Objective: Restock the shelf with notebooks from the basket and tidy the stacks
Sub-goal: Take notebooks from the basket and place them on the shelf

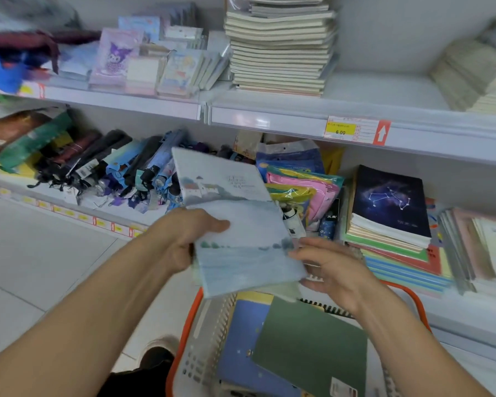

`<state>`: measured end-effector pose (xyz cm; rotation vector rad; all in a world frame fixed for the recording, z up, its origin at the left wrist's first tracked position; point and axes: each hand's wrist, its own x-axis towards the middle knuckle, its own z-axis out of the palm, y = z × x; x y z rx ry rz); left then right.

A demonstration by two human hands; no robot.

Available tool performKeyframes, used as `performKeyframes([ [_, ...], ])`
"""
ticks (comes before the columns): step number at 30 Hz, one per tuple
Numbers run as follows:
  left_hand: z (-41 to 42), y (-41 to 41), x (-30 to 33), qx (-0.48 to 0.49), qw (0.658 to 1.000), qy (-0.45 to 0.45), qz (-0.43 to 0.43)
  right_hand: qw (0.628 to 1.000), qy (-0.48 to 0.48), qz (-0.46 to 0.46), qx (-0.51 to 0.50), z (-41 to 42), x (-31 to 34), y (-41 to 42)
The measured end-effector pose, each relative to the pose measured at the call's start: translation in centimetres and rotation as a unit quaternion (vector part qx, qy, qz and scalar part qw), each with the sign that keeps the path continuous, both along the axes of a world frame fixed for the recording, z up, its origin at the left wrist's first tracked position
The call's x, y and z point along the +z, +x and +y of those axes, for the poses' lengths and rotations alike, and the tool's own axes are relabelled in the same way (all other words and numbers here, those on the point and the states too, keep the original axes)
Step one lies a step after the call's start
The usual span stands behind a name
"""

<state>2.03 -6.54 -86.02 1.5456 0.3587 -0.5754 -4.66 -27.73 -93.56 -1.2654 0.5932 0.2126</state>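
Note:
My left hand (185, 237) grips the left edge of a small bundle of pale blue notebooks (235, 222) with a painted landscape cover, held above the basket. The top notebook is fanned upward. My right hand (331, 266) touches the bundle's right edge with its fingers curled under the lower corner. Below sits the orange-rimmed basket (196, 308), holding a green notebook (312, 345) and a blue spiral notebook (238, 348). On the lower shelf, right of the bundle, a stack topped by a dark constellation notebook (390, 202) stands.
A tall stack of cream notebooks (281, 44) sits on the upper shelf (269, 116), with a 6.00 price tag (352, 130) on its rail. Folded umbrellas (112, 167) and pink pouches (307, 187) crowd the lower shelf. More notebook stacks (481, 247) lie at far right.

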Motion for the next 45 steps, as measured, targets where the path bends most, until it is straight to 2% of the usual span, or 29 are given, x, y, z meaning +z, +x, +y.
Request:
performKeyframes([
  [3, 3.1, 0.0, 1.8, -0.112, 0.991, 0.015, -0.075, 0.987, 0.075, 0.005, 0.142, 0.3, 0.5, -0.2],
  [5, 4.6, 0.0, 2.8, -0.195, 0.973, -0.017, -0.120, 0.982, 0.110, -0.051, 0.146, 1.4, 0.9, -0.5],
  [7, 5.0, 0.0, 3.8, -0.239, 0.955, -0.059, -0.164, 0.984, 0.087, -0.117, 0.101, 2.0, 2.0, -0.7],
  [9, 3.9, 0.3, 4.7, -0.221, 0.945, -0.087, -0.226, 0.981, 0.062, -0.172, 0.058, 1.7, 4.5, -0.7],
  [12, -0.1, 0.7, 6.4, -0.129, 0.936, -0.145, -0.294, 0.975, 0.039, -0.219, 0.005, -0.5, 10.0, -0.3],
  [15, -5.0, 1.1, 7.8, -0.077, 0.927, -0.204, -0.305, 0.964, -0.053, -0.258, -0.037, -4.4, 14.5, -0.1],
  [17, -7.8, 1.1, 8.4, -0.090, 0.929, -0.201, -0.299, 0.951, -0.091, -0.283, -0.087, -7.6, 16.3, -0.3],
  [22, -12.2, 0.6, 8.0, -0.177, 0.925, -0.102, -0.319, 0.950, -0.130, -0.202, -0.201, -14.6, 18.8, -0.1],
  [25, -14.6, 0.9, 8.2, -0.200, 0.913, -0.032, -0.353, 0.965, -0.161, -0.128, -0.161, -17.8, 19.4, 1.4],
  [28, -16.6, 3.3, 9.0, -0.157, 0.918, -0.010, -0.363, 0.973, -0.180, -0.102, -0.105, -19.9, 19.5, 3.2],
  [32, -18.4, 6.8, 9.7, -0.134, 0.900, 0.091, -0.405, 0.971, -0.172, -0.139, -0.090, -22.1, 20.0, 5.7],
  [34, -19.3, 7.8, 9.6, -0.133, 0.878, 0.161, -0.431, 0.964, -0.221, -0.140, -0.050, -22.5, 20.2, 6.4],
  [38, -21.6, 9.0, 9.8, -0.135, 0.819, 0.309, -0.465, 0.917, -0.391, -0.076, 0.019, -22.3, 20.2, 7.2],
  [41, -23.3, 10.8, 10.5, -0.136, 0.769, 0.414, -0.467, 0.859, -0.512, -0.026, 0.014, -22.0, 19.8, 8.4],
  [45, -25.3, 12.9, 9.7, -0.144, 0.722, 0.496, -0.461, 0.790, -0.606, -0.038, -0.087, -22.5, 17.9, 9.9],
])
